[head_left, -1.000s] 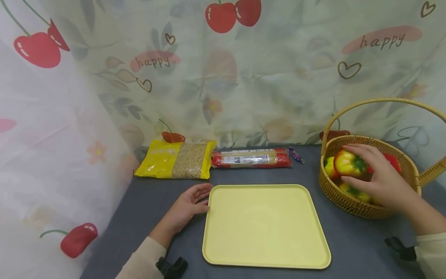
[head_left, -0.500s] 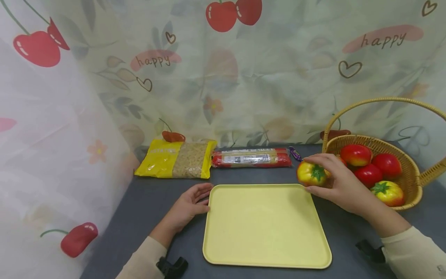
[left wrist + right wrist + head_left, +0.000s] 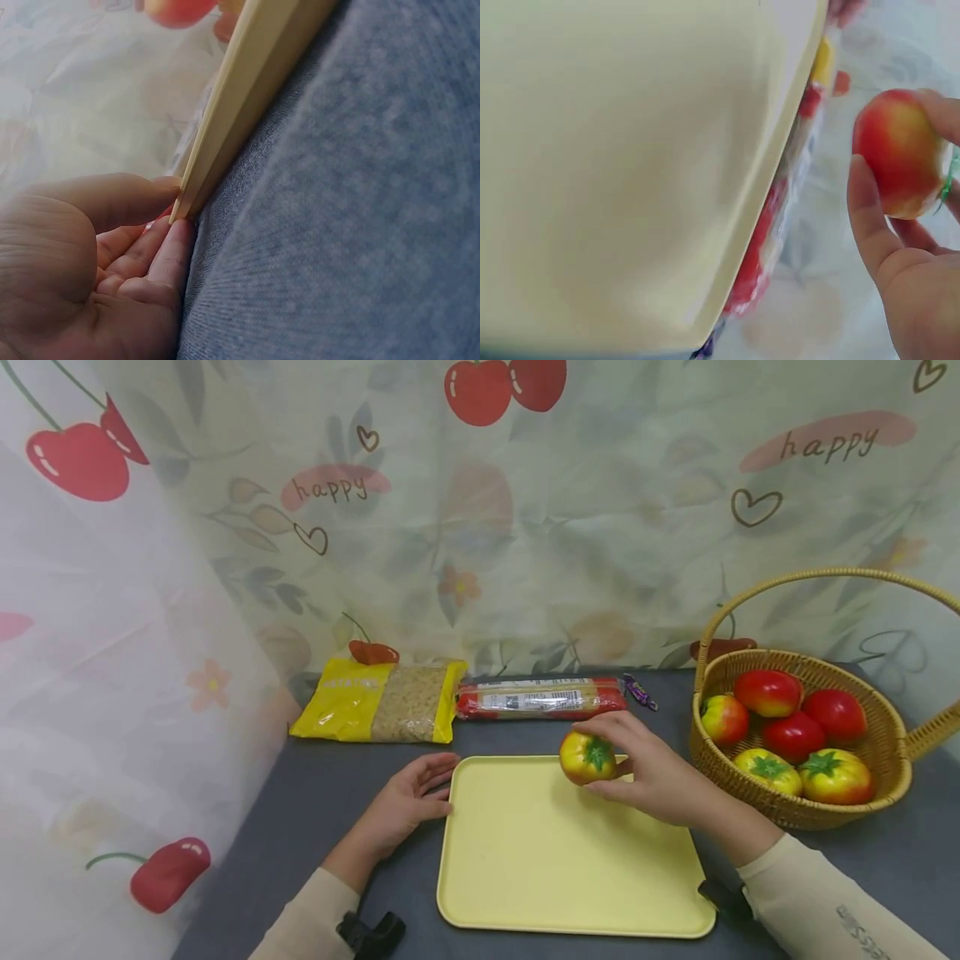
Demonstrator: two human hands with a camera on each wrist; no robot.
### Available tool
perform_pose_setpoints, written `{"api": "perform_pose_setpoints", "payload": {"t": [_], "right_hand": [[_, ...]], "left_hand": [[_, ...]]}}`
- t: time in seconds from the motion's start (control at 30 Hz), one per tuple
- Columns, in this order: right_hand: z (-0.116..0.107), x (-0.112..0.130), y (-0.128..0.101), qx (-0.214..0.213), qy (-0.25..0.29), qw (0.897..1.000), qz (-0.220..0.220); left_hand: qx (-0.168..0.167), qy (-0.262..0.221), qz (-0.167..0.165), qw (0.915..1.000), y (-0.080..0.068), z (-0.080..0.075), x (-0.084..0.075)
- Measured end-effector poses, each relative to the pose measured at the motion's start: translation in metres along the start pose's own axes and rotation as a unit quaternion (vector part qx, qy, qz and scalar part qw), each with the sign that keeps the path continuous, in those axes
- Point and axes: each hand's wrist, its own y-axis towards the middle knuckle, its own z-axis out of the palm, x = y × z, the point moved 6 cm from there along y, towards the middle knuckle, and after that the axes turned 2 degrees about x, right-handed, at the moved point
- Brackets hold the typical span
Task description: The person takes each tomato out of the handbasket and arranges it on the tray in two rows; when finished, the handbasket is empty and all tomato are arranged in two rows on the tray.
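Observation:
My right hand (image 3: pixel 645 768) grips a yellow-red tomato (image 3: pixel 587 757) with a green stem just above the far edge of the pale yellow tray (image 3: pixel 525 877). In the right wrist view the tomato (image 3: pixel 900 154) sits between thumb and fingers of the right hand (image 3: pixel 911 247), over the tray (image 3: pixel 630 150). My left hand (image 3: pixel 408 797) rests on the grey cloth with fingers against the tray's left rim; the left wrist view shows the left hand (image 3: pixel 112 255) touching the tray edge (image 3: pixel 240 97).
A wicker basket (image 3: pixel 888 789) with a handle holds several tomatoes at the right. A yellow pasta bag (image 3: pixel 378 702), a red noodle packet (image 3: pixel 540 700) and a small purple candy (image 3: pixel 637 692) lie behind the tray. Printed curtains close off the back and left.
My right hand lifted the yellow-red tomato out of the basket and carried it left, to above the tray's far edge. The left hand has stayed at the tray rim.

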Motion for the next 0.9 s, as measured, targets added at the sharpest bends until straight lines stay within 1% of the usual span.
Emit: {"api": "perform_pose_setpoints", "payload": {"t": [0.27, 0.6, 0.8, 0.9], "right_hand": [[0.031, 0.009, 0.026, 0.036, -0.004, 0.999, 0.009], [0.071, 0.012, 0.053, 0.074, 0.001, 0.996, 0.043], [0.091, 0.016, 0.067, 0.094, -0.013, 0.994, 0.048], [0.1, 0.02, 0.075, 0.104, -0.011, 0.993, 0.049]], "left_hand": [[-0.003, 0.004, -0.002, 1.0, 0.001, -0.001, 0.002], [-0.001, 0.006, -0.003, 1.0, 0.002, -0.001, 0.002], [0.002, 0.002, -0.003, 1.0, 0.001, -0.001, 0.002], [0.004, 0.004, -0.001, 1.0, 0.001, -0.001, 0.002]]}}
